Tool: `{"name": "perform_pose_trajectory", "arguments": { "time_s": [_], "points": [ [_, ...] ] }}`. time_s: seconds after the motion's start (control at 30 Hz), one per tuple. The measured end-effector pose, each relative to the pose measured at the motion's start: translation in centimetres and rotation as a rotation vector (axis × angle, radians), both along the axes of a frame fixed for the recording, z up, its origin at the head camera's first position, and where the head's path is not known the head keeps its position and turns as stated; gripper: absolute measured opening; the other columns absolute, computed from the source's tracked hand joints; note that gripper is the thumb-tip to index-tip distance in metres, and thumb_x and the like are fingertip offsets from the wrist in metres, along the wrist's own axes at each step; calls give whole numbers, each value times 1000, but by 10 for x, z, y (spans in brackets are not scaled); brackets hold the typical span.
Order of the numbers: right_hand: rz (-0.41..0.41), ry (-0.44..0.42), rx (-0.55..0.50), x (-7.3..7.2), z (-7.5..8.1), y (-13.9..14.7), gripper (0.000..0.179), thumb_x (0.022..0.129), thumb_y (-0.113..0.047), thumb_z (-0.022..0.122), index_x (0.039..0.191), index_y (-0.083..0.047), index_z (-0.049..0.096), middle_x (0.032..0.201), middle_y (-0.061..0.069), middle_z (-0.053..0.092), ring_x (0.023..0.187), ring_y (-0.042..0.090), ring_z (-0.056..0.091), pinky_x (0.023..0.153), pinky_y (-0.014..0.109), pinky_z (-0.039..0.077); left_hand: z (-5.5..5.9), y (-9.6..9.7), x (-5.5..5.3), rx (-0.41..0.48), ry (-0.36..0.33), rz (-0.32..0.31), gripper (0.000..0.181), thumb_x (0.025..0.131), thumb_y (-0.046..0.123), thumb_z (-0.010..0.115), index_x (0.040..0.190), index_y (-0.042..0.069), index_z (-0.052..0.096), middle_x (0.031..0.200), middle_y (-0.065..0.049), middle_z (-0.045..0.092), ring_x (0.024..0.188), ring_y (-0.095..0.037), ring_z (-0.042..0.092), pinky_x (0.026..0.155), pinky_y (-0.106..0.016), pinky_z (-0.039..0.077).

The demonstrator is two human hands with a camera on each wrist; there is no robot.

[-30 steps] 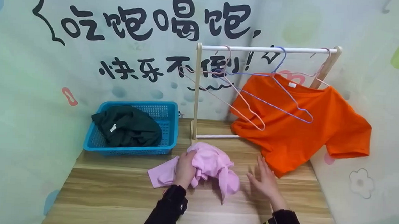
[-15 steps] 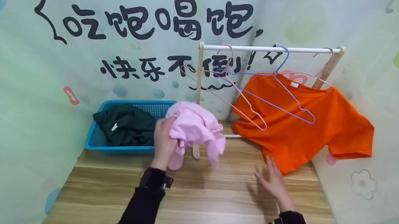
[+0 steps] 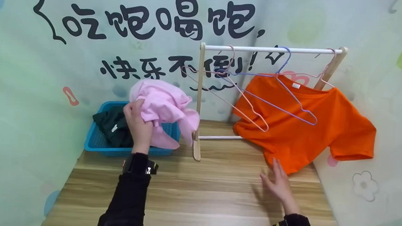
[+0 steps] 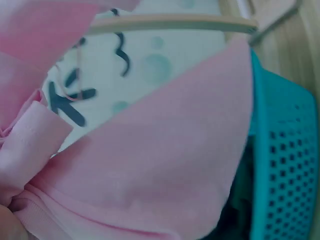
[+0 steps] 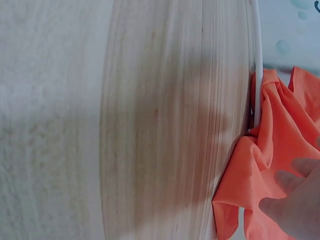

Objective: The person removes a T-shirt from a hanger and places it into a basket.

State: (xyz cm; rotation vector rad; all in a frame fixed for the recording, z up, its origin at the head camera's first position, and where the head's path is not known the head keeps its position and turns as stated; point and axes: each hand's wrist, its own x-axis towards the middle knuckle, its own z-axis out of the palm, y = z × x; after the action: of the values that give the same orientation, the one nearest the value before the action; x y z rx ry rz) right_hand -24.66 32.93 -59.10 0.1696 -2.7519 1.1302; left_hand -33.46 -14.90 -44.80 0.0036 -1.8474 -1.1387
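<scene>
Bunched up in my left hand (image 3: 139, 125) is a pink garment (image 3: 165, 102), held above the blue basket (image 3: 107, 151). Its loose folds hang over the basket's right part, and in the left wrist view the pink cloth (image 4: 165, 130) fills much of the picture beside the perforated basket wall (image 4: 290, 165). A dark green garment (image 3: 112, 127) lies crumpled in the basket, partly hidden by my left hand. My right hand (image 3: 279, 186) is over the table with fingers extended, near the lower hem of an orange T-shirt (image 3: 307, 122). Nothing is in that hand.
A small clothes rack with a white top rail (image 3: 259, 49) stands at the back of the wooden table (image 3: 196, 199). Pink and blue wire hangers, including a blue hanger (image 3: 277, 106), hang from it. The orange T-shirt hangs at the rack's right end. Printed fabric walls enclose the table.
My left hand has lifted the pink garment off the table and carried it up and left over the basket. My right hand has shifted slightly right.
</scene>
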Motion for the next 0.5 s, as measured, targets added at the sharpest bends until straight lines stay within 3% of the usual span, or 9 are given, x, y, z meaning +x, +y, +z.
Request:
{"name": "perform_pose_trajectory", "arguments": {
  "time_s": [0.13,0.3,0.4,0.5],
  "points": [
    [-16,19,2,1,0,4,82,93,-31,66,152,8,24,154,37,18,139,56,19,109,70,15,-16,-16,-5,68,-144,81,47,78,-18,60,118,8,59,119,-23,44,115,-40,46,102,-48,38],
    [-27,-9,28,1,3,12,83,94,-30,65,153,7,21,155,36,16,140,56,18,110,69,13,-35,-33,-4,108,-336,202,50,83,-12,62,124,15,57,125,-16,42,116,-37,45,90,-51,42],
    [-26,-39,49,1,5,16,85,95,-34,63,154,6,17,157,34,13,141,55,16,110,69,12,-45,-41,-4,52,-446,222,55,80,-12,65,126,18,56,127,-15,39,119,-37,40,90,-57,37],
    [-33,-65,55,0,9,19,87,95,-37,63,155,4,16,158,33,11,141,55,14,110,70,12,-58,-46,-3,-126,-583,151,53,82,-5,68,131,11,54,132,-24,38,124,-44,34,97,-62,30]
  ]
}}
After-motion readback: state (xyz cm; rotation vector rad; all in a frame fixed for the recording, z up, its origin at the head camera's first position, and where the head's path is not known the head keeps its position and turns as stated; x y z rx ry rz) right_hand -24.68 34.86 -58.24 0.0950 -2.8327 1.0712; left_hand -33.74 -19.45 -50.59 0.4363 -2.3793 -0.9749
